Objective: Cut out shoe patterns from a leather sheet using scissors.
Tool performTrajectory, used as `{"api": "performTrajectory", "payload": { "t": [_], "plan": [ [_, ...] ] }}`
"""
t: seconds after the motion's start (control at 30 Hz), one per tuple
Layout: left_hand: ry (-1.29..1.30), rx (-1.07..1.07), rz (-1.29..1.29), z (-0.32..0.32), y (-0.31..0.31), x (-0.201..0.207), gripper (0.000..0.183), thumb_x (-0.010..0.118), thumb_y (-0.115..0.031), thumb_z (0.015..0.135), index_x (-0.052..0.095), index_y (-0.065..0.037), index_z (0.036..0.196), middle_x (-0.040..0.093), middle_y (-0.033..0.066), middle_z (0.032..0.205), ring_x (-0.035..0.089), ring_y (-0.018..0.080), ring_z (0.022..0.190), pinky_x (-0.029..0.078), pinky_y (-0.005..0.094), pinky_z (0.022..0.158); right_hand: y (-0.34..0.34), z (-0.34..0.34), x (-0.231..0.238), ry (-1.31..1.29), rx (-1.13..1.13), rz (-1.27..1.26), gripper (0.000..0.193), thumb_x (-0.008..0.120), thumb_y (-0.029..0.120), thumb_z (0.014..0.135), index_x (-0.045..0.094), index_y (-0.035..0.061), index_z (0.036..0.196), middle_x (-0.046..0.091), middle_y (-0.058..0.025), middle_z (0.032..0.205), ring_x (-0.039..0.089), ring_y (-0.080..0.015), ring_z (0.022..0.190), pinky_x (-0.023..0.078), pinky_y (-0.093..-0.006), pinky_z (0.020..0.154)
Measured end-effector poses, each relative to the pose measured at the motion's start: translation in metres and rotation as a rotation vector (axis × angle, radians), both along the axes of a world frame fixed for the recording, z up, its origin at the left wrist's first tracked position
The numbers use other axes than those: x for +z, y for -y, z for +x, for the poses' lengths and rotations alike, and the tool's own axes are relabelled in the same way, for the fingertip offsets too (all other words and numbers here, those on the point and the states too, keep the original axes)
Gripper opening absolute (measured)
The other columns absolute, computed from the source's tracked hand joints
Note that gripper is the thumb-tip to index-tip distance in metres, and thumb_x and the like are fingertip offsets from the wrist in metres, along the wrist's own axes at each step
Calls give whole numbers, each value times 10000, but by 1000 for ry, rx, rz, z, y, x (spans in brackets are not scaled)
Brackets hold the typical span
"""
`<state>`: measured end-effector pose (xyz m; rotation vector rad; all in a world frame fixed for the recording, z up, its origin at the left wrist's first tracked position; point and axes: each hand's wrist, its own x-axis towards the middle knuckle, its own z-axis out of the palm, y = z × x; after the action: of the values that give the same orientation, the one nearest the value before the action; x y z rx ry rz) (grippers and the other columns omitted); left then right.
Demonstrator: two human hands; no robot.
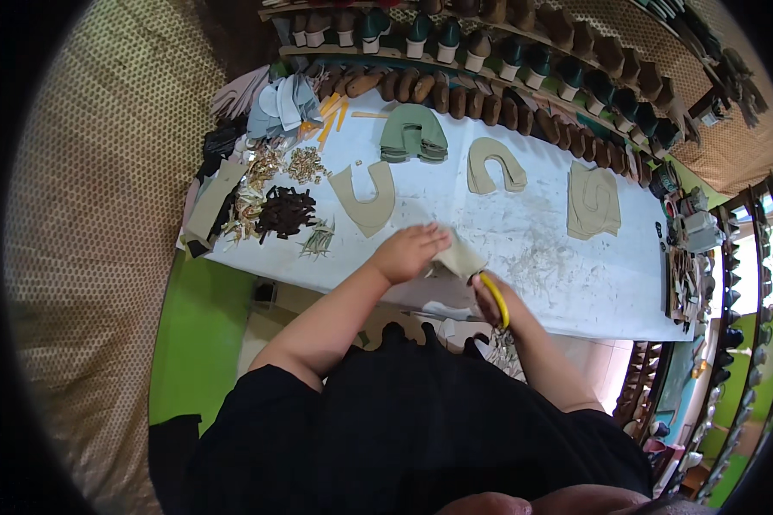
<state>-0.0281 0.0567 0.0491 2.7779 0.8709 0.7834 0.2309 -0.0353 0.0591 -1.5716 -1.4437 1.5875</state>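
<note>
Near the table's front edge, my left hand grips a beige piece of sheet material, fingers over its left side. My right hand is closed round scissors with a yellow handle, and their blades meet the piece's right side, partly hidden by it. Beyond my left hand lies a beige U-shaped cut piece. Further back sit a stack of green U-shaped pieces and some beige U-shaped pieces. To the right rests a stack of beige pieces with a curved outline on top.
The white-covered table carries scattered scraps. At its left are dark brown strips, small gold pieces and grey-blue material. Shoe lasts line the back, below shelves of shoes. Bundled pieces hang at the right edge.
</note>
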Motion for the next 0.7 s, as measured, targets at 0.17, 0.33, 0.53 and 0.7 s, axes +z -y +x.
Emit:
{"api": "performTrajectory", "payload": {
  "t": [0.17,0.33,0.53,0.7],
  "plan": [
    [88,80,79,14,-28,64,444,595,-49,836,586,-118,1275,577,57,1342,533,296,1248,439,424,1023,-40,1,91,205,-3,112,433,497,485,978,530,53,967,480,-22,610,470,-130,551,410,-309,518],
    [25,98,93,-1,-12,43,404,533,-106,882,567,-88,1284,576,97,1334,527,308,1256,430,447,1030,-36,-3,74,74,31,-102,482,524,533,951,548,59,1036,505,-33,627,447,-126,488,400,-290,481],
    [-357,8,-156,-32,50,-58,504,511,-124,883,461,-43,1378,470,141,1441,445,297,1341,357,433,1102,7,-21,-15,270,230,-182,611,526,611,912,594,35,1101,652,-169,864,632,-277,801,501,-376,728],
    [-327,-65,-277,-35,82,-75,532,556,-135,845,485,-57,1367,469,135,1444,446,294,1341,348,415,1110,42,-23,-23,316,319,-148,552,427,562,976,549,28,1044,625,-200,822,624,-368,805,481,-425,740]
  ]
}}
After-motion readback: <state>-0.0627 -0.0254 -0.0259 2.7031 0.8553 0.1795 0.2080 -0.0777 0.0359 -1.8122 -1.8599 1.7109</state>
